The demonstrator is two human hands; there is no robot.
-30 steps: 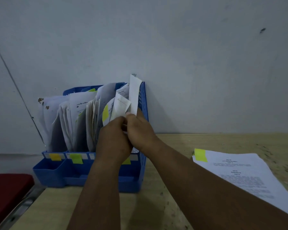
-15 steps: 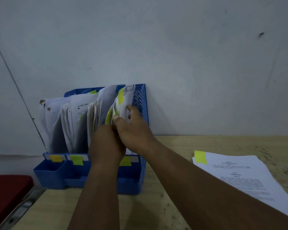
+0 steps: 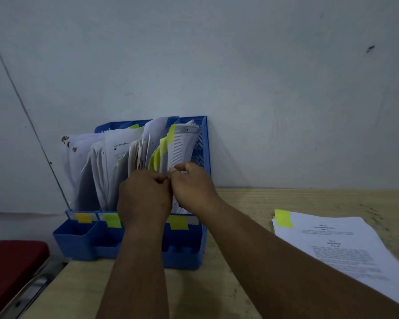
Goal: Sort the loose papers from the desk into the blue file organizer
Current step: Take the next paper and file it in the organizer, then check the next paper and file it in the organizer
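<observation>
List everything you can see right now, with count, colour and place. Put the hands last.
file organizer: one, blue, on the desk's left end against the wall
filed papers: many sheets, white, standing in the organizer's slots, some with yellow tabs
printed bundle: one, white with a yellow tab, in the rightmost slot
sticky labels: three in view, one orange-yellow and two yellow-green, on the organizer's front
loose paper stack: one, white with a yellow note at its top left corner, flat on the desk at right
desk: one, light wood
wall: pale grey, behind
red cushion: one, lower left beside the desk
left hand: fingers curled, at the papers; grip hidden
right hand: pinching the printed bundle's lower edge
</observation>
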